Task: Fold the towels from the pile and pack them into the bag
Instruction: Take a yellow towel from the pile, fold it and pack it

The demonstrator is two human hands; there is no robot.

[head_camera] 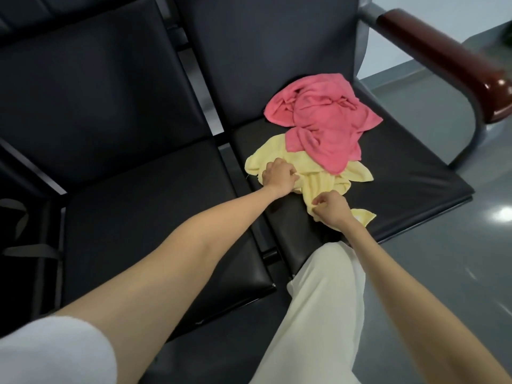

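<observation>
Black seat (401,167), right of centre, carries the pile: pink towel (318,117) overlapping yellow towel (318,187). My left grip (278,176) and right grip (331,207) both pinch the yellow one; best drawn out low, so pink stays put.

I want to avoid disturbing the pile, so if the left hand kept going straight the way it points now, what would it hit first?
The left hand, gripping the yellow towel, points up and right. Straight on it would probably meet the pink towel lying on the yellow one, though depth is unclear.
</observation>
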